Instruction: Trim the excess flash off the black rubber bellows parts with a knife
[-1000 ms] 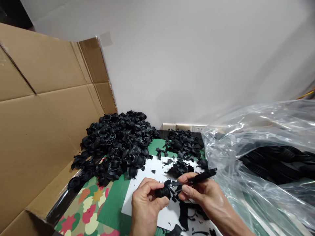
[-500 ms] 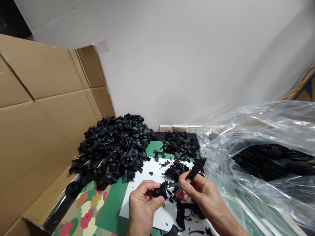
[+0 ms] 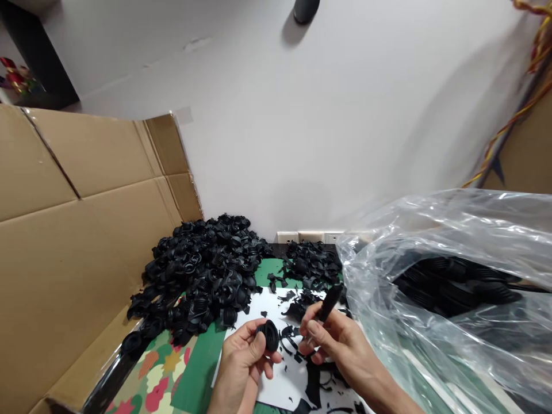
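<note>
My left hand (image 3: pixel 244 359) is closed around a ribbed black rubber bellows (image 3: pixel 269 335), its round open end turned toward the right. In my right hand (image 3: pixel 334 339) is a knife with a thick black handle (image 3: pixel 331 301), which points up and away; its thin metal part is mostly hidden by my fingers. The knife and the bellows are apart. Beneath both hands lies a white sheet (image 3: pixel 276 391) strewn with black rubber scraps (image 3: pixel 314 384).
A big heap of ribbed black rubber pieces (image 3: pixel 207 259) sits at left beside a cardboard box wall (image 3: pixel 116 218). Behind the sheet is a smaller scrap pile (image 3: pixel 313 259). At right, a clear plastic bag (image 3: pixel 371 282) contains black ribbed parts (image 3: pixel 457 284). Wall sockets (image 3: pixel 310 236) line the back.
My left hand has turned the bellows so its open end shows. My right hand has shifted slightly left with the knife. The head view has tilted upward.
</note>
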The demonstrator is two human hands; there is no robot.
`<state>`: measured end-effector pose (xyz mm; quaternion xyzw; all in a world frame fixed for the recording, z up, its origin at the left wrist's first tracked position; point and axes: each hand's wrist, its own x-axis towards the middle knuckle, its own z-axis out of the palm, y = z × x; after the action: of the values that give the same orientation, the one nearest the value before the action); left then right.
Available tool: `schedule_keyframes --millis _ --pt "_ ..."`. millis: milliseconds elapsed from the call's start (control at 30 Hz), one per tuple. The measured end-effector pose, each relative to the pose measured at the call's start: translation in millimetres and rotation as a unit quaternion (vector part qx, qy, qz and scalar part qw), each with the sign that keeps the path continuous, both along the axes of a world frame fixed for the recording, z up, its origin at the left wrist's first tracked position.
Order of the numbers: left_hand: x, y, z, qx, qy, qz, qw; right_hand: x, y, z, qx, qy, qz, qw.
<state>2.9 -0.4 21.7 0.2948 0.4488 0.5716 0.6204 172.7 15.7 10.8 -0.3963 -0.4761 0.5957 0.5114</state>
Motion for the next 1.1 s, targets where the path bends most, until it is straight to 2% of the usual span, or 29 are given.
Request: schedule_keyframes --millis 167,333,467,567,667,733,833,933,1000,1067,1100 --pt "-3 -3 -1.7 -0.007 -0.058 -0.03 0.998 1 -1 -1.0 0.077 -0.15 -0.016 0.986" --pt "1 -7 1.3 -0.009 -0.071 -0.034 0.997 7 -11 23.2 0.142 -0.341 -0.023 0.929" --pt "7 -8 4.6 -0.023 -0.077 -0.051 0.995 9 -17 38.1 0.188 -0.425 -0.033 0.885" --pt "13 -7 6.3 -0.017 -0.085 -0.065 0.994 11 -21 36.0 0.197 -0.416 -0.074 0.885" --pt "20 -7 7.8 -0.003 -0.08 -0.092 0.993 16 -26 29.6 0.171 -0.338 -0.076 0.922" --pt "25 -6 8.7 0.006 -0.071 -0.109 0.992 20 -30 27.3 0.174 -0.294 -0.088 0.936" --pt "33 -6 9.8 0.006 -0.055 -0.127 0.99 26 -35 27.5 0.188 -0.268 -0.127 0.936" --pt "44 -6 10.4 -0.02 -0.041 -0.121 0.992 27 -39 25.9 0.187 -0.253 -0.138 0.939" --pt "54 -5 9.7 -0.038 -0.03 -0.116 0.992 23 -40 20.4 0.213 -0.255 -0.133 0.934" --pt "62 -2 8.0 -0.041 -0.019 -0.124 0.991 19 -38 12.7 0.285 -0.277 -0.145 0.906" --pt "66 0 7.1 -0.035 -0.005 -0.137 0.99 19 -37 9.6 0.313 -0.287 -0.175 0.889"
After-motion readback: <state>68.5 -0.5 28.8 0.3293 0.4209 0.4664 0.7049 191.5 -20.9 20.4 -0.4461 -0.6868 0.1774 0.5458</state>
